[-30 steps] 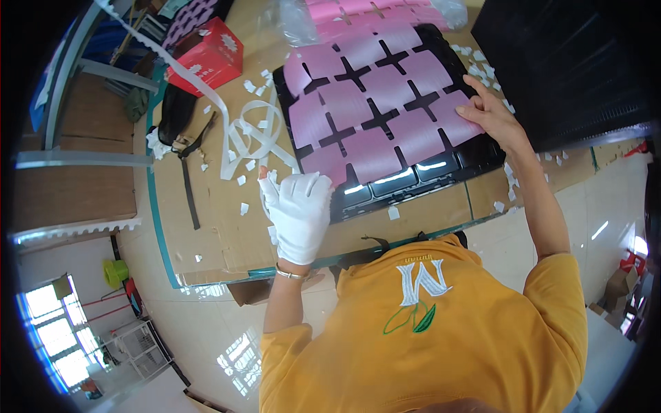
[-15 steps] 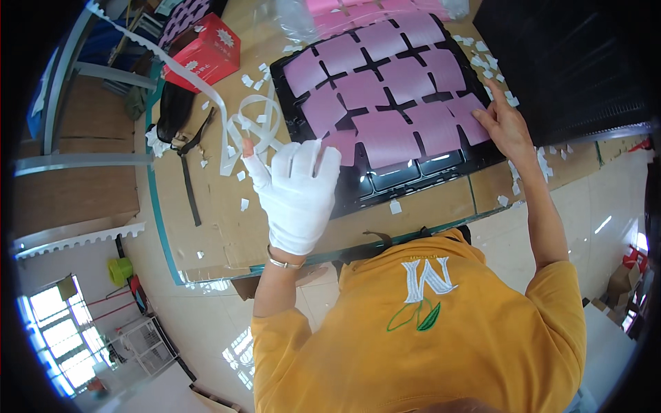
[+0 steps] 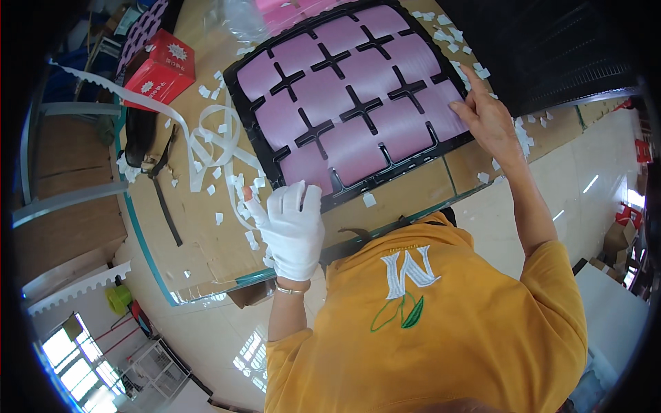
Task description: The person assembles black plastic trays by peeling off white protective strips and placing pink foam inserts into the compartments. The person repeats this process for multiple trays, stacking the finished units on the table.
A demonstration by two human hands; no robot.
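Landmark: black moulded plastic tray (image 3: 272, 148) with a grid of pink square sheets (image 3: 358, 89), lying flat on the brown cardboard-covered counter (image 3: 200, 234) so both hands reach it from the near edge.

Far left of tray: red cardboard box (image 3: 157, 69), parked clear of the work area. Between box and tray: long white scalloped backing strip (image 3: 206, 138) lying loose, white paper scraps (image 3: 218, 218) scattered round it, probably peel-off waste.

At tray's near-left corner: my left hand (image 3: 292, 227), white cotton glove, fingers spread and open, grasping nothing that I can see; fingertips at the tray rim, likely steadying it. Wrist straight, forearm coming up from below.

At tray's right edge: my right hand (image 3: 485, 117), bare, not clenched, fingertips pressing flat on the rightmost pink sheet, index raised. Arm extended well out.
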